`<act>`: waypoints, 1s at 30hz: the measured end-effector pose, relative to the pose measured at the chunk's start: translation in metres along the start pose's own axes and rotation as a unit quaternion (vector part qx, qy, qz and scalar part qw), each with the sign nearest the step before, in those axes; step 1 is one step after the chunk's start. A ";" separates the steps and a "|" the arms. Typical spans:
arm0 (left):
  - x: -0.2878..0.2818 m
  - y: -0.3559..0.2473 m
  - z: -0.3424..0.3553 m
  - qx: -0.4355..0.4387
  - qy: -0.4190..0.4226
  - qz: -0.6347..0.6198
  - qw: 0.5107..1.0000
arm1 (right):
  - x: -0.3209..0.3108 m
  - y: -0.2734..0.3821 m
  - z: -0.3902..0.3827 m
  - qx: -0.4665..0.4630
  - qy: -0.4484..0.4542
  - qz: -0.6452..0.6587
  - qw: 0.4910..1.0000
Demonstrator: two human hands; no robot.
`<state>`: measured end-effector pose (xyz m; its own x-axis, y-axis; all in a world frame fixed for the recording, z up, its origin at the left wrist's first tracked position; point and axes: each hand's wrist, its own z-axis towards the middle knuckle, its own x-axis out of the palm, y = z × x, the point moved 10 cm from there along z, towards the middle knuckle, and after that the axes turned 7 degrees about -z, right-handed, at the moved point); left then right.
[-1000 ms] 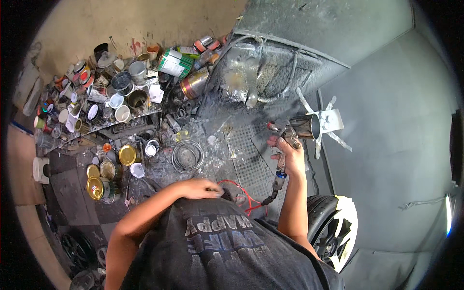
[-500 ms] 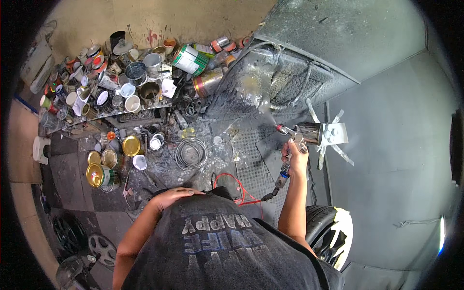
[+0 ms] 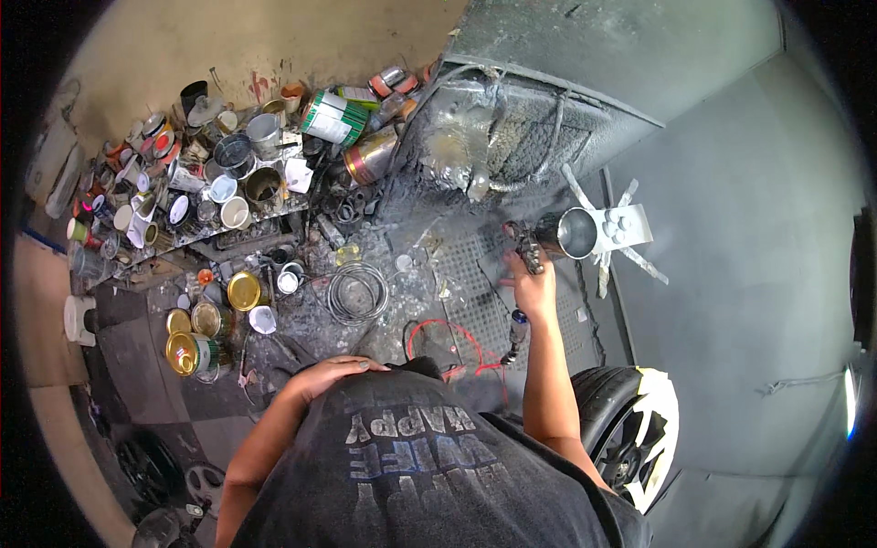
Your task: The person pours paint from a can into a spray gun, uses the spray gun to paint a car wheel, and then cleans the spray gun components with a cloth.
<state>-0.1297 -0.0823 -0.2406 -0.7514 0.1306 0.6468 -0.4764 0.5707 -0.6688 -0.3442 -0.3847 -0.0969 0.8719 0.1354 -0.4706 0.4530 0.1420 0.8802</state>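
My right hand [image 3: 530,288] grips a metal spray gun [image 3: 525,247] with a blue fitting [image 3: 519,321] below its handle. A faint mist hangs at the nozzle. The gun's round metal cup [image 3: 575,233] is at its right, in front of a white board [image 3: 626,228] carrying small white round pieces, with whitened strips sticking out around it. My left hand [image 3: 333,370] lies flat on the dark shirt over my belly, holding nothing. A red hose [image 3: 443,324] loops on the floor below the gun.
Paint-crusted cans and cups [image 3: 233,155] crowd a low bench at left; gold-lidded cans [image 3: 245,290] and a coiled grey hose [image 3: 356,294] lie on the floor. A spray-coated panel [image 3: 521,137] leans at the back. A tape-masked wheel [image 3: 626,429] stands by my right leg.
My right hand has tilted and turned the gun, its cup opening now facing me more. My left hand has shifted slightly left along the shirt. The view swayed and came back.
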 end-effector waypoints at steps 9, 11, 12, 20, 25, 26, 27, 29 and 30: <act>-0.031 0.010 -0.002 0.015 -0.082 0.041 0.996 | 0.060 0.046 -0.029 -0.159 0.042 -0.242 0.956; -0.066 0.033 -0.005 0.065 -0.140 0.065 0.986 | 0.075 0.050 -0.031 -0.213 0.026 -0.269 0.939; -0.089 0.051 -0.010 0.052 -0.189 0.114 0.974 | 0.083 0.029 -0.024 -0.172 0.051 -0.232 0.956; -0.164 0.118 -0.171 -0.119 -0.474 0.303 0.818 | 0.192 -0.079 -0.043 0.082 0.211 -0.006 0.974; -0.182 0.223 -0.297 -0.196 -0.569 0.229 0.765 | 0.233 -0.156 -0.060 0.234 0.148 0.072 0.958; -0.180 0.231 -0.315 -0.194 -0.584 0.211 0.759 | 0.231 -0.176 -0.063 0.256 0.119 0.073 0.957; -0.179 0.245 -0.333 -0.193 -0.599 0.191 0.753 | 0.231 -0.187 -0.065 0.285 0.090 0.063 0.952; -0.179 0.262 -0.360 -0.200 -0.612 0.159 0.748 | 0.236 -0.201 -0.060 0.297 0.144 0.002 0.944; -0.181 0.266 -0.368 -0.209 -0.611 0.148 0.749 | 0.242 -0.204 -0.058 0.284 0.174 -0.030 0.943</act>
<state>0.0478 0.3439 -0.4005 -0.7750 -0.3918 -0.4958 -0.2134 0.9008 -0.3782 -0.2363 -0.3236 -0.3945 0.7727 0.4712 -0.4253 0.6118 -0.3743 0.6969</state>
